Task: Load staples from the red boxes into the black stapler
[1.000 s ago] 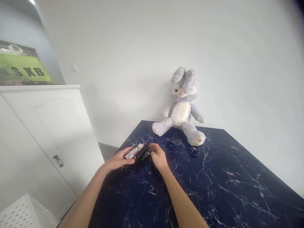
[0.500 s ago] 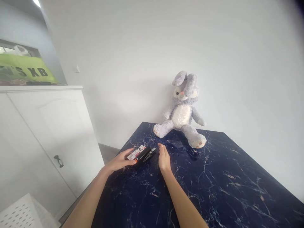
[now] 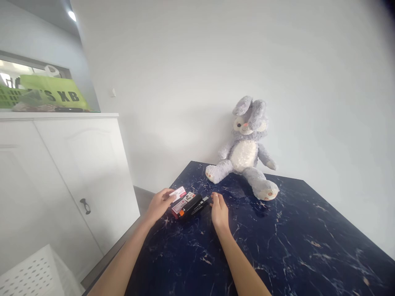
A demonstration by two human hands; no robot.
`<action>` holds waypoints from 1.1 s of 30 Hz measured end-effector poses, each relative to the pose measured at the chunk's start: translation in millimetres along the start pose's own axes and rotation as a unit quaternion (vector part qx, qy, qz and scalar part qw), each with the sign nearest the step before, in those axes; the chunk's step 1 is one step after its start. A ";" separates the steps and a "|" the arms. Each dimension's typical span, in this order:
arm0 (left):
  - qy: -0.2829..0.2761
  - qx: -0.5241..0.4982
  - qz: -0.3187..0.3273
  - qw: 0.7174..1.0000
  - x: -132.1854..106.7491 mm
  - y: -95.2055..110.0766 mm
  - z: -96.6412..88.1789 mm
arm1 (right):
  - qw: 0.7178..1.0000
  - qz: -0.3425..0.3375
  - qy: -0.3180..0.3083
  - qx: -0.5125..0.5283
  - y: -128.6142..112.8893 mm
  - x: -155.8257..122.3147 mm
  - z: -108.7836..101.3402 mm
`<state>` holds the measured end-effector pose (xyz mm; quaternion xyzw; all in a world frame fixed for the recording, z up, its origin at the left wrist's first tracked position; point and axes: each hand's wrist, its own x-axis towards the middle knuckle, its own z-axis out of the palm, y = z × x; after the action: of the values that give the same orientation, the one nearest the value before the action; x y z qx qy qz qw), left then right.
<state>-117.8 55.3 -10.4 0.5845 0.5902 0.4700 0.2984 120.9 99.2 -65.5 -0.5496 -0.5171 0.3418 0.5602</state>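
Observation:
My left hand (image 3: 159, 204) pinches a small white-and-red box (image 3: 178, 193) between thumb and fingers, just above the table's left side. Right beside it lies a larger printed carton (image 3: 179, 207) with a picture of a stapler on it. A black stapler (image 3: 194, 206) with an orange part at its near end rests against the carton. My right hand (image 3: 220, 211) stands on its edge by the stapler's far end, fingers loosely bent and holding nothing I can see. Whether its fingertips touch the stapler I cannot tell.
The dark blue marble-patterned table (image 3: 277, 242) stands against a white wall. A grey plush rabbit (image 3: 245, 152) sits at its back edge. To the left are a white cabinet (image 3: 89, 160) with a green bag (image 3: 58, 92) on top and a white perforated bin (image 3: 27, 275).
My left hand has shifted off the carton and now holds up the small white-and-red box. The carton and stapler show more fully. The whole view has swung slightly left.

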 end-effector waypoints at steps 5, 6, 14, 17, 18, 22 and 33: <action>0.067 -0.157 -0.024 0.985 -0.6 8.5 11.5 | 1.000 -0.005 -0.002 -0.015 0.6 0.0 1.0; 0.075 -0.179 -0.023 0.981 -1.2 9.8 13.3 | 1.000 -0.006 -0.002 -0.017 1.1 0.1 1.5; 0.116 -0.193 -0.012 0.974 -7.3 15.5 23.4 | 0.999 -0.003 0.007 -0.031 8.6 2.4 5.5; 0.118 -0.204 -0.002 0.972 -8.9 16.6 29.5 | 0.999 -0.006 0.008 -0.036 8.5 2.4 5.1; 0.123 -0.216 -0.003 0.969 -9.5 16.7 31.9 | 0.999 -0.007 0.008 -0.038 7.5 2.2 4.7; 0.149 -0.265 -0.015 0.952 -12.0 16.1 40.5 | 0.999 -0.022 0.004 -0.046 -0.5 0.9 1.3; 0.106 -0.298 -0.005 0.949 -21.0 23.8 54.3 | 0.962 -0.253 -0.068 -0.081 -33.1 -28.6 -1.2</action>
<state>-56.2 43.1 -13.7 0.4128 0.4545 0.6820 0.3975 109.3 66.3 -39.1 -0.4196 -0.7025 0.1820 0.5453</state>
